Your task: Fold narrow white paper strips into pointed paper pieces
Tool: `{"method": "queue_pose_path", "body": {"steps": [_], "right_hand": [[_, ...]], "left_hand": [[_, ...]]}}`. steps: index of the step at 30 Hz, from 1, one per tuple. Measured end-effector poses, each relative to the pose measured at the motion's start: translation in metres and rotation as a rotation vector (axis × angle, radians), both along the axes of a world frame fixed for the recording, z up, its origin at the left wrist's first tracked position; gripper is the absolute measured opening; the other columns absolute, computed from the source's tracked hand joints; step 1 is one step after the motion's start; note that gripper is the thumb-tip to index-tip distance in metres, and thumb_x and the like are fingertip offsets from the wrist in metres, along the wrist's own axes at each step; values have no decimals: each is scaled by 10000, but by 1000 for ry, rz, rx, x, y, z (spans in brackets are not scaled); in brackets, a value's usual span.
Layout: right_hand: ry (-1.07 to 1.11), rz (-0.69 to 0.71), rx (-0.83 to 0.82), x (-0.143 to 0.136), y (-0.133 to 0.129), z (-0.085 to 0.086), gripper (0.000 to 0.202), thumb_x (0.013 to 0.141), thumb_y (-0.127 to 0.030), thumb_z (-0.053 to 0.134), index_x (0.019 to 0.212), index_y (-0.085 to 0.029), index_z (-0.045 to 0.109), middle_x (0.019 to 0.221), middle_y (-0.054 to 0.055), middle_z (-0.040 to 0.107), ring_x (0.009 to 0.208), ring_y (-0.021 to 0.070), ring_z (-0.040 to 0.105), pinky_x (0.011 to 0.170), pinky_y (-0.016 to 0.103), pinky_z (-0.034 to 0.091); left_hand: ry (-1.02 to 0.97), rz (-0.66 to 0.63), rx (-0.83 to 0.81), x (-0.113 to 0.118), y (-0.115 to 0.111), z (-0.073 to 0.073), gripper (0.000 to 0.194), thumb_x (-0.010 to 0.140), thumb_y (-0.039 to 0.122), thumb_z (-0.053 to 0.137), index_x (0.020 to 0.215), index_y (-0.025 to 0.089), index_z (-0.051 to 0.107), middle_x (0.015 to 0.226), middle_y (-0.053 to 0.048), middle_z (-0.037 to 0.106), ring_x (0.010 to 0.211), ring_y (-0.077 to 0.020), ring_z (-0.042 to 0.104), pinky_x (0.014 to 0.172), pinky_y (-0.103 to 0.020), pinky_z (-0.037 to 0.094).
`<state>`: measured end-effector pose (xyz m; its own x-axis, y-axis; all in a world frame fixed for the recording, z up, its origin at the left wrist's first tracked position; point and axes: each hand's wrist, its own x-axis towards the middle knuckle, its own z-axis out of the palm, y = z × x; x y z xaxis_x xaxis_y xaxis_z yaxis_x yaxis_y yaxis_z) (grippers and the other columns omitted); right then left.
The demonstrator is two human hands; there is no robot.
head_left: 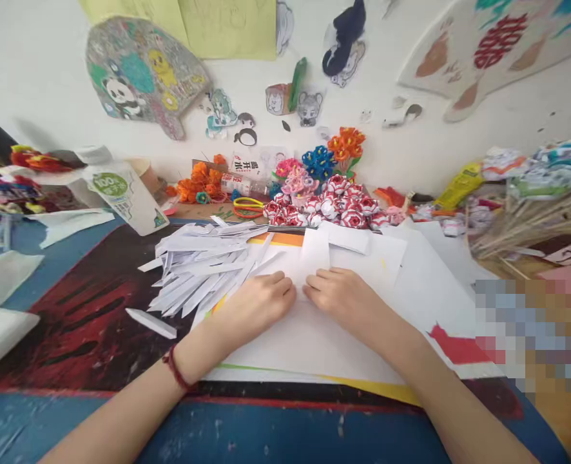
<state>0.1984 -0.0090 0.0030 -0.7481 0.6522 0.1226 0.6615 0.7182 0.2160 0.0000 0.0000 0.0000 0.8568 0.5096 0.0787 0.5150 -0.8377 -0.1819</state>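
Observation:
My left hand (259,303) and my right hand (341,298) lie side by side on a stack of white paper sheets (314,341), fingertips almost touching. Both press on a small white paper slip (314,254) that stands up just beyond the fingers. A red string bracelet (175,368) circles my left wrist. Left of the hands lies a heap of folded white paper strips (203,267), and one loose strip (151,322) rests apart on the dark red mat (87,316).
Paper flowers in red-white (334,207), orange (196,183), blue (318,161) and pink stand along the wall. A white carton (125,196) leans at the back left. Wooden sticks (532,225) pile up at the right. Yellow-handled scissors (247,207) lie behind the strips.

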Motion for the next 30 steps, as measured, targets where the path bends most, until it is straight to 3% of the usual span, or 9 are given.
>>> {"method": "queue_pose_path", "body": {"steps": [15,21,30], "right_hand": [[3,-84,-5,-2,0,0,192,861,-46,553,740,-158,652,753,44,634,714,192,545,587,324,270],[142,-118,-77,7,6,-2,222,802,8,552,800,-172,681,746,19,626,699,170,535,616,306,302],[265,37,-34,14,10,-7,203,913,-81,489,776,-134,629,756,32,603,707,156,520,639,288,349]], "left_hand": [[-22,56,-47,1,-1,3,147,895,100,491,765,142,545,728,-43,567,642,-185,518,549,-310,408],[-7,45,-48,1,-1,4,149,898,91,472,780,134,551,735,-52,571,656,-188,528,559,-306,417],[-32,27,-15,0,0,1,152,891,81,475,769,137,545,723,-44,562,631,-187,516,542,-314,412]]}}
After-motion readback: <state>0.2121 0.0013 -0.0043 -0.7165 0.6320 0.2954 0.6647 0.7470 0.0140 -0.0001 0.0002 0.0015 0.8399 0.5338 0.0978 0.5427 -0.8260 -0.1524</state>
